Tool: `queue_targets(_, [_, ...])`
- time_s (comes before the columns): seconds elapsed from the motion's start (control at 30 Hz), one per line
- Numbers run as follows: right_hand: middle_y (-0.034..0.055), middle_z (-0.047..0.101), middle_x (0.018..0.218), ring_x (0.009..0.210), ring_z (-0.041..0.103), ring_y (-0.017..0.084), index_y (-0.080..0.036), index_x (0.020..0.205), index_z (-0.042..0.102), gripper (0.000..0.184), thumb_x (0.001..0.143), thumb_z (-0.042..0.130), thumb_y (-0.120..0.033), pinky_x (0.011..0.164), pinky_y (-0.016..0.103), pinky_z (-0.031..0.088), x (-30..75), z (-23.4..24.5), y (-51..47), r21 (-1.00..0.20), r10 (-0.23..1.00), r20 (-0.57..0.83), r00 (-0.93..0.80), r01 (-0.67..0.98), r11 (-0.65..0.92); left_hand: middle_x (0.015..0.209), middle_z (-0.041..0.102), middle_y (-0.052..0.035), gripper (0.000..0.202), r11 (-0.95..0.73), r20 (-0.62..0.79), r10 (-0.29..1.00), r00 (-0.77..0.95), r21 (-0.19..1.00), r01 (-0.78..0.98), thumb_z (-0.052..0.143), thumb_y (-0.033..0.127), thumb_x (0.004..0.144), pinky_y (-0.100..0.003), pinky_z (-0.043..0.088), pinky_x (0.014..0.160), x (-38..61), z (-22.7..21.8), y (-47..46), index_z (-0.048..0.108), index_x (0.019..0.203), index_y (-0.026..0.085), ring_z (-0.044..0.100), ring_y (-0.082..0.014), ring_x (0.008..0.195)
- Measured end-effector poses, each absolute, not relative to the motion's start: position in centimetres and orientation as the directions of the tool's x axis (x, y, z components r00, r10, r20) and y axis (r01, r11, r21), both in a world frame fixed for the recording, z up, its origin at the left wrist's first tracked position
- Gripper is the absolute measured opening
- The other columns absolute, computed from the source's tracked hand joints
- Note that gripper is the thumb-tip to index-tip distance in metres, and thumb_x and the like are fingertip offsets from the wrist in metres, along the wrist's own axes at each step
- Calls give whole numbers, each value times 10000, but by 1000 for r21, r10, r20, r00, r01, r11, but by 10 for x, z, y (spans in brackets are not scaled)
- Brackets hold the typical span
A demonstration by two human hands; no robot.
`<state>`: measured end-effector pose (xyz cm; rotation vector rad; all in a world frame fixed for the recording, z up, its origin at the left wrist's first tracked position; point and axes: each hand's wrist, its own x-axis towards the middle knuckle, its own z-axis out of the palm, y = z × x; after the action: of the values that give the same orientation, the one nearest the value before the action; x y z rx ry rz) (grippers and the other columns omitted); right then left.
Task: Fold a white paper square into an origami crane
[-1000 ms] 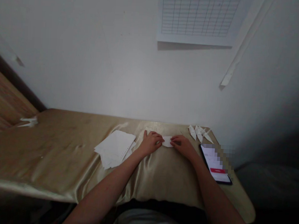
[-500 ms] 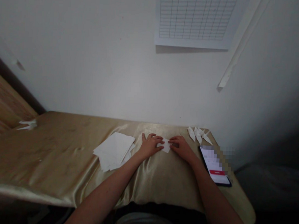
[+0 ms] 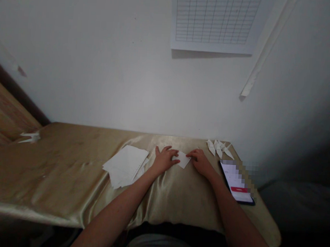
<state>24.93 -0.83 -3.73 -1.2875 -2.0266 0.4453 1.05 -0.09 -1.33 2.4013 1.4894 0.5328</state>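
Note:
A small folded white paper (image 3: 183, 160) lies on the gold satin tablecloth (image 3: 66, 177) between my hands. My left hand (image 3: 164, 159) rests flat with fingers spread, its fingertips pressing the paper's left edge. My right hand (image 3: 199, 161) has its fingers curled and pinched on the paper's right corner. A loose stack of white sheets (image 3: 126, 165) lies just left of my left hand.
Several folded white paper figures (image 3: 218, 148) sit at the table's back right corner. A phone with a lit screen (image 3: 237, 181) lies at the right edge. Another paper figure (image 3: 30, 137) is at the far left. A grid chart (image 3: 216, 20) hangs on the wall.
The paper has turned and shows more between my hands. My left fingers have spread flatter and my right hand has slid slightly right along the paper.

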Motion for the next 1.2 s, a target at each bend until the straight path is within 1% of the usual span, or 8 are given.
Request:
queue_targets(0.1, [77, 692, 1039, 1081, 576, 209, -200, 1049, 783, 565, 688, 454, 84, 1046, 400, 443, 250, -39, -8, -613, 886, 376, -270, 645, 457, 1419, 663, -6, 212, -454, 177, 890, 419, 404, 794, 671, 390, 943, -818, 34, 1143, 9, -15, -1, 712, 1142, 327, 420, -328, 1454])
queue_targets(0.27, [63, 703, 990, 1042, 592, 218, -239, 970, 802, 414, 763, 551, 17, 1021, 416, 457, 249, -35, -7, -618, 888, 377, -263, 642, 453, 1477, 614, -23, 231, -432, 127, 899, 419, 414, 801, 655, 391, 944, -788, 125, 1159, 8, -14, -2, 709, 1157, 319, 386, -348, 1472])
queue_targets(0.43, [66, 717, 972, 1005, 614, 224, -237, 920, 808, 250, 810, 653, -74, 974, 408, 483, 249, -32, -6, -627, 892, 354, -282, 636, 450, 1498, 592, -27, 293, -441, 122, 894, 431, 410, 798, 690, 436, 912, -804, 92, 1156, 9, -12, -4, 698, 1183, 324, 369, -363, 1478])
queue_targets(0.67, [56, 723, 947, 1007, 611, 222, -247, 896, 807, 203, 838, 674, -106, 973, 389, 475, 249, -28, -8, -599, 884, 364, -294, 653, 464, 1547, 534, -36, 500, -472, 90, 875, 476, 386, 793, 764, 513, 830, -795, 45, 1171, 9, -10, -4, 662, 1297, 368, 342, -388, 1489])
queue_targets(0.8, [56, 730, 949, 1010, 613, 226, -249, 859, 803, 178, 841, 683, -119, 989, 404, 464, 249, -22, -9, -587, 875, 365, -319, 650, 482, 1572, 503, -26, 592, -492, 64, 859, 508, 379, 784, 800, 559, 774, -819, 38, 1148, 7, -7, -5, 645, 1322, 399, 312, -405, 1501])
queue_targets(0.93, [52, 745, 1007, 1049, 614, 226, -262, 849, 801, 184, 840, 680, -123, 1009, 409, 457, 248, -18, -9, -580, 860, 386, -333, 638, 507, 1577, 494, -15, 615, -511, 70, 848, 526, 372, 775, 799, 583, 765, -830, 31, 1136, 5, -7, -5, 636, 1339, 435, 310, -414, 1499])
queue_targets(1.07, [44, 746, 931, 1003, 621, 225, -269, 845, 804, 169, 833, 692, -143, 986, 405, 465, 248, -17, -9, -564, 865, 371, -339, 657, 500, 1593, 473, 5, 613, -520, 56, 840, 540, 365, 772, 790, 589, 775, -812, 5, 1148, 5, -8, -4, 618, 1356, 496, 296, -418, 1505])
queue_targets(1.2, [36, 744, 915, 997, 612, 227, -269, 859, 802, 136, 828, 715, -169, 996, 406, 457, 248, -19, -9, -570, 876, 360, -321, 668, 479, 1596, 468, 12, 621, -526, 51, 836, 547, 362, 770, 794, 586, 774, -826, 9, 1135, 4, -6, -5, 606, 1363, 522, 292, -432, 1504])
